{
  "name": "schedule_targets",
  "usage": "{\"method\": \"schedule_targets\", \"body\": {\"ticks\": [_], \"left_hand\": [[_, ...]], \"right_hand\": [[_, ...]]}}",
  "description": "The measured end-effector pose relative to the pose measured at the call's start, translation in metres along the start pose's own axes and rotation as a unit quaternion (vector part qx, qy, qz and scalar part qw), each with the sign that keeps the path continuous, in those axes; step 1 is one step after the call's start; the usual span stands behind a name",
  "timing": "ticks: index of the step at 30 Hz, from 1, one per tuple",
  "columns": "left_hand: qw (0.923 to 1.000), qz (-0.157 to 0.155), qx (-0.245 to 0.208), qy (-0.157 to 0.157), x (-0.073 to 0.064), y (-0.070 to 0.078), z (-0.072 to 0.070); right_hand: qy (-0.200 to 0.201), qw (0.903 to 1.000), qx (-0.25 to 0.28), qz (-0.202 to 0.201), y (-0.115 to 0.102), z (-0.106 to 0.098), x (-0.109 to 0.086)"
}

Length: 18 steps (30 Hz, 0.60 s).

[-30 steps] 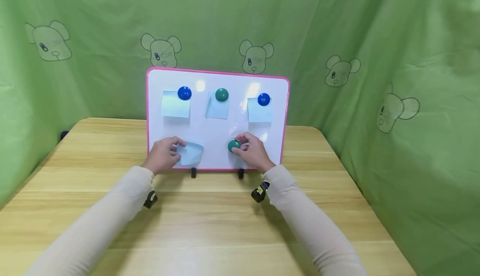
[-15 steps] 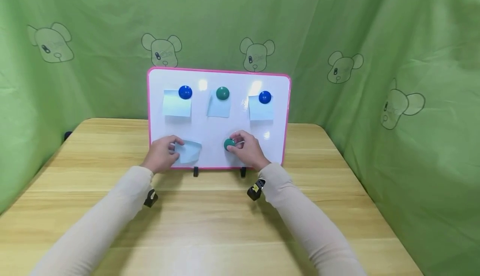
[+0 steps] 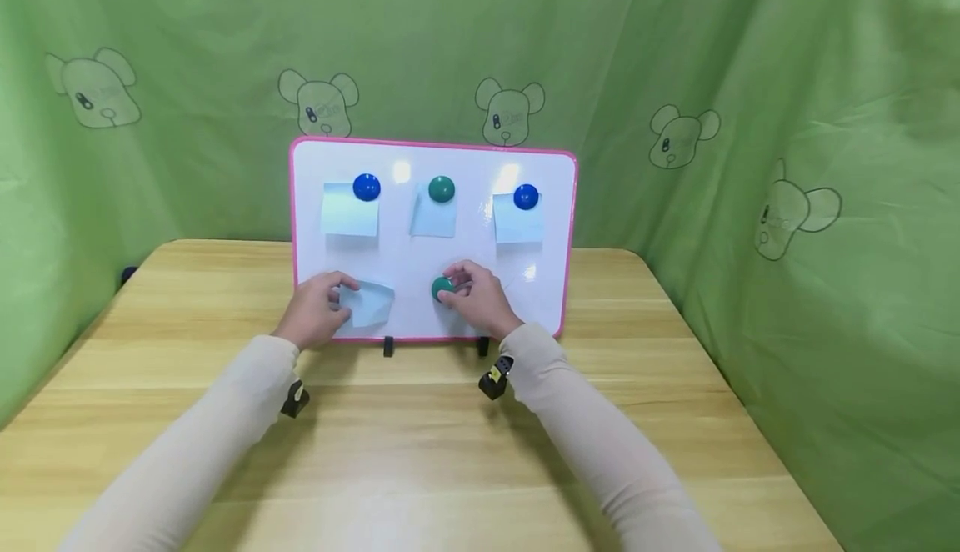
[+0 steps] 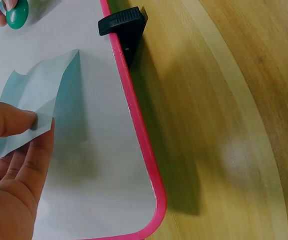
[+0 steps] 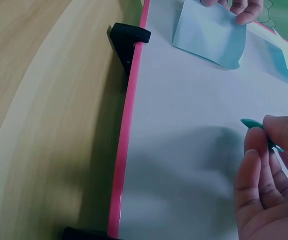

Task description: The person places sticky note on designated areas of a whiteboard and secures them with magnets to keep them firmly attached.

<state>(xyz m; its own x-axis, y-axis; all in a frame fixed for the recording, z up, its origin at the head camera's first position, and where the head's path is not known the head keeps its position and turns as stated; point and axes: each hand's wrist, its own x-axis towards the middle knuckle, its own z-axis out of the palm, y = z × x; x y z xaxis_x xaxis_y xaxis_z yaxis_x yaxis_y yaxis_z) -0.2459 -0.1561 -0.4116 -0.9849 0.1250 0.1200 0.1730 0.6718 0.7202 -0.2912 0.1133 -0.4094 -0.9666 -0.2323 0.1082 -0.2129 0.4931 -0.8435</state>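
Note:
My left hand (image 3: 313, 308) pinches a light blue sticky note (image 3: 371, 303) between thumb and fingers, in front of the lower left of a pink-edged whiteboard (image 3: 420, 260). In the left wrist view the note (image 4: 39, 90) curls and casts a shadow on the board. To its right, my right hand (image 3: 482, 295) pinches a round green magnet (image 3: 442, 288) by its edge. The right wrist view shows that magnet (image 5: 252, 123) tilted between thumb and fingers, apart from the board surface. Some fingers of the left hand are hidden behind the note.
Along the board's top hang three blue notes, under a blue magnet (image 3: 367, 187), a green magnet (image 3: 442, 189) and another blue magnet (image 3: 527, 197). Black stand clips (image 3: 388, 346) hold the lower edge. The board stands on a wooden table (image 3: 420, 452) before a green curtain (image 3: 420, 43).
My right hand has moved left with the green magnet, closer to the note. The left hand keeps its pinch on the note and has shifted slightly left.

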Motion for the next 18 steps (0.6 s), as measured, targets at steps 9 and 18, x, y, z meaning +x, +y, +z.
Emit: {"method": "schedule_targets", "body": {"ticks": [9, 18], "left_hand": [[0.9999, -0.014, 0.002, 0.008, 0.001, 0.001, -0.003], [0.9996, -0.025, -0.002, 0.013, 0.002, -0.003, -0.006]], "right_hand": [[0.0, 0.9998, -0.002, -0.02, -0.004, 0.007, 0.006], [-0.004, 0.9997, -0.004, -0.025, -0.01, 0.016, 0.011]]}}
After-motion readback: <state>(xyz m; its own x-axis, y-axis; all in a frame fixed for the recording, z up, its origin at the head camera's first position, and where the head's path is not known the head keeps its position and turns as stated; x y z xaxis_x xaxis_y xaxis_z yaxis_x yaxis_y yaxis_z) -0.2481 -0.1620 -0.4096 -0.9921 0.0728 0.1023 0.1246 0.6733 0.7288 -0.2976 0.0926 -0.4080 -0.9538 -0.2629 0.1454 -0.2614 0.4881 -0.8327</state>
